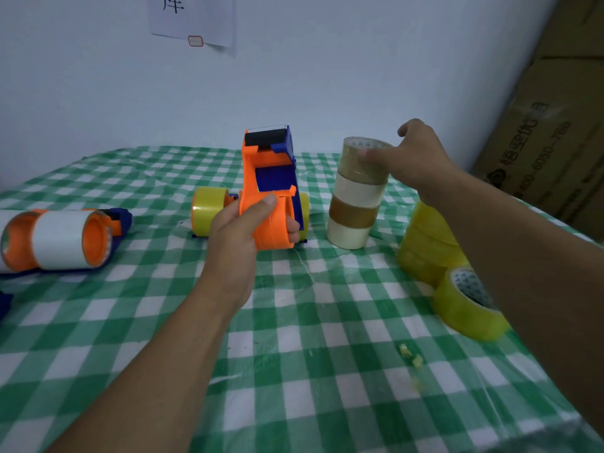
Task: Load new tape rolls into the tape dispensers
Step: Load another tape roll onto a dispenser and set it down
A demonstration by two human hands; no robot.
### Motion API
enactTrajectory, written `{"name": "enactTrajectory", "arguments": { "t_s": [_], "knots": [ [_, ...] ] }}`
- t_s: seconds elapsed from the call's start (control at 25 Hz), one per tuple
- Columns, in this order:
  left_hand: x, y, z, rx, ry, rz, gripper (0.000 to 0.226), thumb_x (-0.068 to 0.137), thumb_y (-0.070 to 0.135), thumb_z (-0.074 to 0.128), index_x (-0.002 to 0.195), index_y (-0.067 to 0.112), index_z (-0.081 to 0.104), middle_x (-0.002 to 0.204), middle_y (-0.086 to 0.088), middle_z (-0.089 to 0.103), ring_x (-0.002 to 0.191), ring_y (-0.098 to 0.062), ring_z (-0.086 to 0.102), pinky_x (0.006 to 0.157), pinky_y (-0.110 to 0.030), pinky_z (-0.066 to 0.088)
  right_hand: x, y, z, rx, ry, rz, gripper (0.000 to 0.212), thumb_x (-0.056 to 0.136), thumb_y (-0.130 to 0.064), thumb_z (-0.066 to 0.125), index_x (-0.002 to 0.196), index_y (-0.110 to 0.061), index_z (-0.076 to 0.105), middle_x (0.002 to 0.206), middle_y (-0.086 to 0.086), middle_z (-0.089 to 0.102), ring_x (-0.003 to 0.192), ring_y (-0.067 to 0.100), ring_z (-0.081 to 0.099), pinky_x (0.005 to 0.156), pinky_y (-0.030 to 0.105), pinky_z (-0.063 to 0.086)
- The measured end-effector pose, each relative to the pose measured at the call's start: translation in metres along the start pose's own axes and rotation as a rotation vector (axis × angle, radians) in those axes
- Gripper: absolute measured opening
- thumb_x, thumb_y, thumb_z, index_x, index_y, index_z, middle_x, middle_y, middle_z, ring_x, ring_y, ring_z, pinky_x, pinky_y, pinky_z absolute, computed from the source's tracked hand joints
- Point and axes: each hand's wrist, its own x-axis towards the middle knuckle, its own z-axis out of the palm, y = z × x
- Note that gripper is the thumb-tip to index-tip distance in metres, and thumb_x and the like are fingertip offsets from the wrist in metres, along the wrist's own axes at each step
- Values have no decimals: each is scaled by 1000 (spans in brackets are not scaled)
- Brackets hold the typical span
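— What were the hands holding?

— The left hand was wrapped around the round hub of an empty orange dispenser. It held the dispenser upright over the checked tablecloth, cutter at the top, probably so the hub stayed free for loading.

— And the other hand?

— The right hand reached to a stack of rolls just right of the dispenser. Thumb and fingers clasped the clear top roll, seemingly to lift it off. A white-tape dispenser lay far left.
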Motion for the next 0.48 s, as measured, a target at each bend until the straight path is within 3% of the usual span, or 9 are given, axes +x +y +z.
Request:
{"name": "enactTrajectory", "arguments": {
  "t_s": [0.24,0.32,0.36,0.4,0.44,0.48],
  "knots": [
    [-19,11,25,38,-33,-98,15,98,18,58,103,6,66,69,-7,73,64,-20,71,67,-34,58,-23,3,-25,-53,29,34,64,82,-34,81,129,-6,48,135,15,48,106,27,51,82,39,47],
    [-26,15,33,52,-22,-112,12,98,18,59,99,8,66,68,-7,73,62,-20,70,68,-36,59,-34,7,-31,-36,53,29,56,82,-26,81,121,5,55,119,24,59,101,37,60,81,47,54],
    [-29,16,37,52,-3,-118,12,98,18,59,97,8,66,67,-7,73,62,-20,70,69,-36,58,-39,9,-32,-24,36,17,47,81,-22,81,109,10,59,98,26,61,117,46,54,75,46,54],
    [-32,17,40,48,13,-128,11,97,17,60,96,8,66,67,-7,73,61,-20,70,69,-36,58,-44,11,-31,-22,1,13,36,80,-19,80,90,10,60,76,21,54,80,15,36,67,41,50],
    [-35,17,43,40,21,-143,11,97,18,61,95,8,66,68,-8,74,62,-21,70,69,-36,58,-49,13,-31,-34,-40,19,32,79,-18,79,74,2,55,66,15,46,63,28,46,63,39,44],
    [-39,18,45,32,19,-161,11,96,18,62,96,8,66,70,-9,74,64,-22,72,70,-37,58,-53,17,-32,-52,-82,31,29,79,-19,79,71,-6,53,64,12,45,61,24,45,61,39,42]
  ]
}}
